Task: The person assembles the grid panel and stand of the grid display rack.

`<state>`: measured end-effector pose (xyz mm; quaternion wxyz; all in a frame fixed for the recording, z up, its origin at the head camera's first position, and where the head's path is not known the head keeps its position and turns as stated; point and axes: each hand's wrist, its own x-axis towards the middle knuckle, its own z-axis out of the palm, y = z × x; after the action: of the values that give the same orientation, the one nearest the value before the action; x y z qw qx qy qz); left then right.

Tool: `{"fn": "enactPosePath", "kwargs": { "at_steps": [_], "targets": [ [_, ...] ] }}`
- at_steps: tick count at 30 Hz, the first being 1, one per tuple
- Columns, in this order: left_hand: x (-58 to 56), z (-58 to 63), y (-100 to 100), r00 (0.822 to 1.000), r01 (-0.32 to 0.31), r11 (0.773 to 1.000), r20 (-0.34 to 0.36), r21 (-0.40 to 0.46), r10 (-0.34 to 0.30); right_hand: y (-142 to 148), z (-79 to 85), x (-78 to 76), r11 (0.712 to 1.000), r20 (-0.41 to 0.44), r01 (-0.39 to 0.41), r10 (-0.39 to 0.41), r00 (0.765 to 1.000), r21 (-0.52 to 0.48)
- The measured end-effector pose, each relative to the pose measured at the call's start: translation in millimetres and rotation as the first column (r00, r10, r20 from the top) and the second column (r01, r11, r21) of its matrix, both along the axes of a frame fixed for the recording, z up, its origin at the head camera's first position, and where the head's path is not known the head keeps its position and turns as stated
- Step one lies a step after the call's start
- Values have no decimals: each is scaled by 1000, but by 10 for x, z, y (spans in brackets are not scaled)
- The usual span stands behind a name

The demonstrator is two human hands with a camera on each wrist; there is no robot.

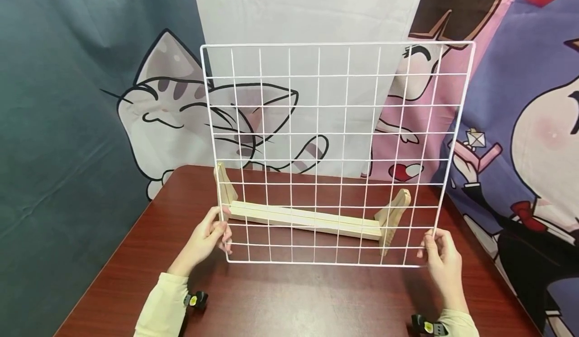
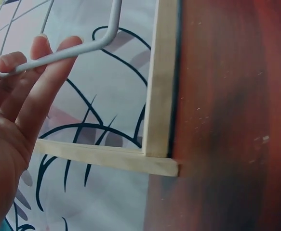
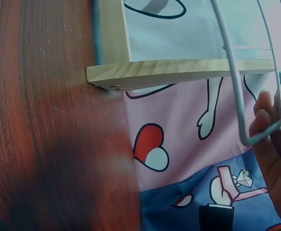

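Observation:
A white wire grid panel [image 1: 318, 133] is held upright in front of me by both hands. My left hand [image 1: 212, 236] grips its left edge near the lower corner, thumb in front and fingers behind. My right hand [image 1: 442, 259] pinches the right edge near the bottom corner. In the left wrist view, fingers of the left hand [image 2: 20, 96] lie along the white rod; the right wrist view shows the right hand [image 3: 277, 144] around the rod near a rounded corner. Behind the panel, a pale wooden stand [image 1: 303, 217] with two shaped end pieces sits on the table, seen through the wires.
The dark red wooden table [image 1: 316, 302] extends under and around the stand. A cloth backdrop [image 1: 68, 101] printed with cartoon figures hangs directly behind the table and along its right side. Black devices are strapped to both wrists.

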<state>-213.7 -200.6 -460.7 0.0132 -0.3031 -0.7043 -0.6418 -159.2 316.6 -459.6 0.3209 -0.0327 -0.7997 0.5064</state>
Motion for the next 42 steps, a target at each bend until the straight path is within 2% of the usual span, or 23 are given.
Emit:
{"fn": "enactPosePath", "kwargs": {
  "at_steps": [6, 11, 14, 17, 22, 31, 36, 42],
  "targets": [
    [-26, 127, -21, 989, -131, 989, -74, -73, 125, -5, -5, 7, 997, -21, -77, 78, 997, 30],
    [-54, 230, -41, 963, -234, 970, -153, -71, 221, -7, 18, -23, 987, -50, -152, 155, 987, 58],
    [-57, 264, -49, 949, -271, 960, -187, -66, 255, -12, 54, -31, 980, -67, -191, 194, 979, 56],
    [-58, 277, -60, 943, -283, 958, -200, -56, 267, -9, 87, -33, 973, -82, -227, 230, 970, 48],
    [-92, 300, -82, 944, -275, 961, -195, -27, 265, -2, 121, -33, 957, -107, -288, 289, 951, 24],
    [-208, 384, -102, 936, -305, 952, -194, -28, 295, 16, 154, -76, 940, -184, -340, 337, 923, 18],
    [-247, 424, -121, 935, -301, 954, -199, -11, 293, 13, 170, -107, 948, -189, -313, 317, 929, 48],
    [-291, 502, -115, 926, -314, 949, -220, 2, 306, -15, 222, -140, 961, -194, -273, 276, 941, 43]
  ]
}}
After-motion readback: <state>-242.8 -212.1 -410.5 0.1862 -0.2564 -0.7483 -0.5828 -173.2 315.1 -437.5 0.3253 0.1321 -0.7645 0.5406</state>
